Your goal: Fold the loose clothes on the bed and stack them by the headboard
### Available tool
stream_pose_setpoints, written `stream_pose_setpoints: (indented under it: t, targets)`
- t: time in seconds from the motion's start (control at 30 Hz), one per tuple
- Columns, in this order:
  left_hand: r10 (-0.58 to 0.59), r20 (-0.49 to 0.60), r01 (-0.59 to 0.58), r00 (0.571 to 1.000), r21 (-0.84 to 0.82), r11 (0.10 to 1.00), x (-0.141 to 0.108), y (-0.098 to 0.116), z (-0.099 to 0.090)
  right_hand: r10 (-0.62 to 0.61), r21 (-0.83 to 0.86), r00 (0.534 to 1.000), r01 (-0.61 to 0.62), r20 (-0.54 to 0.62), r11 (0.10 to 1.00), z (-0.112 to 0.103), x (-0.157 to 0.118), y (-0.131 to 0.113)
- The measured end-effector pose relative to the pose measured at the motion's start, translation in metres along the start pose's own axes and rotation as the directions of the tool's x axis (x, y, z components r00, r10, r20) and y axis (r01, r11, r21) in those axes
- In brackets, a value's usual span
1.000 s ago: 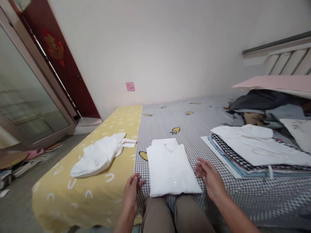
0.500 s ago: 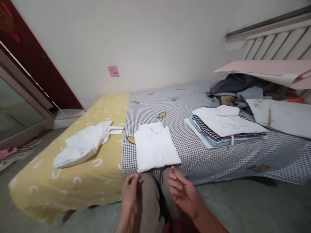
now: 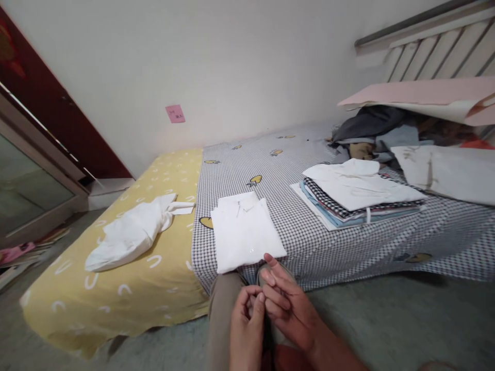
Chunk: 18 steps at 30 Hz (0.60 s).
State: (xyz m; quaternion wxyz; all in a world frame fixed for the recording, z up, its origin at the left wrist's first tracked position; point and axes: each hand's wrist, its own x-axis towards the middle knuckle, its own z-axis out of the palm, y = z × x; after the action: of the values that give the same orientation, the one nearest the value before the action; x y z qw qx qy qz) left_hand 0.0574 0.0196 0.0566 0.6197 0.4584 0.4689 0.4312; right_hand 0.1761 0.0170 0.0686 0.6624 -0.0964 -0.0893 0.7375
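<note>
My left hand (image 3: pixel 248 322) and my right hand (image 3: pixel 288 306) meet at the fingertips above my knees. The left fingers are curled in a pinch with the thumb against them. On the right, the fingers are bent together while one points up toward the bed. Whatever lies between the fingertips, if anything, is too small to make out. Just beyond my hands a folded white shirt (image 3: pixel 247 234) lies on the bed edge, collar away from me. Neither hand grips it.
A stack of folded clothes (image 3: pixel 359 190) sits to the right on the checked sheet (image 3: pixel 235 170). On the yellow sheet (image 3: pixel 154 180) lies a knotted white bag (image 3: pixel 133 232). Piled clothes (image 3: pixel 371 129), a white bag (image 3: pixel 452 172) and pink board (image 3: pixel 421 93) are at far right.
My left hand has moved right from beside the shirt's near left corner to meet my right hand. The right hand stays near its place. The shirt lies as before; the view has shifted slightly.
</note>
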Motion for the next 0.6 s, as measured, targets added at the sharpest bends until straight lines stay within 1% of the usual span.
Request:
stream_pose_setpoints:
  t: [0.07,0.1,0.13,0.17,0.2,0.23,0.27,0.33,0.37,0.4,0.47,0.57,0.6]
  targets:
    - [0.001,0.004,-0.001,1.000,0.014,1.000,0.002,0.003,-0.001,-0.008,0.006,1.000,0.009,-0.017,1.000,-0.002,0.003,-0.001]
    - [-0.008,-0.011,0.009,1.000,0.022,1.000,0.004,0.004,-0.002,-0.006,0.011,0.999,0.007,-0.040,1.000,-0.005,0.005,-0.001]
    - [-0.025,-0.045,0.026,0.999,0.015,1.000,0.008,0.005,-0.006,0.001,0.021,0.997,0.000,-0.076,1.000,-0.009,0.007,0.000]
    - [-0.052,-0.107,0.051,0.993,-0.013,0.999,0.014,0.005,-0.010,0.013,0.035,0.992,-0.008,-0.127,0.999,-0.016,0.010,0.001]
    - [-0.096,-0.190,0.085,0.977,-0.063,0.994,0.020,0.005,-0.017,0.024,0.049,0.982,-0.015,-0.189,0.999,-0.024,0.012,0.003]
    - [-0.156,-0.281,0.123,0.947,-0.132,0.984,0.027,0.005,-0.024,0.038,0.058,0.965,-0.024,-0.258,0.998,-0.033,0.014,0.005]
    - [-0.226,-0.354,0.159,0.907,-0.208,0.965,0.033,0.004,-0.032,0.053,0.059,0.943,-0.036,-0.329,0.998,-0.043,0.016,0.008]
    - [-0.341,-0.433,0.210,0.835,-0.322,0.923,0.046,0.003,-0.048,0.083,0.040,0.889,-0.073,-0.451,0.997,-0.063,0.018,0.014]
    - [-0.367,-0.451,0.223,0.813,-0.341,0.913,0.052,0.002,-0.054,0.093,0.024,0.869,-0.093,-0.487,0.995,-0.071,0.018,0.017]
    - [-0.368,-0.465,0.225,0.805,-0.335,0.915,0.058,0.002,-0.058,0.103,0.009,0.855,-0.114,-0.508,0.993,-0.077,0.019,0.019]
    - [-0.335,-0.490,0.221,0.805,-0.276,0.935,0.071,0.003,-0.064,0.115,-0.021,0.846,-0.147,-0.520,0.989,-0.083,0.019,0.023]
    - [-0.289,-0.480,0.226,0.828,-0.186,0.956,0.090,0.004,-0.066,0.128,-0.061,0.847,-0.186,-0.517,0.981,-0.082,0.024,0.029]
    - [-0.284,-0.482,0.228,0.829,-0.173,0.958,0.096,0.005,-0.066,0.133,-0.063,0.846,-0.193,-0.516,0.979,-0.082,0.026,0.031]
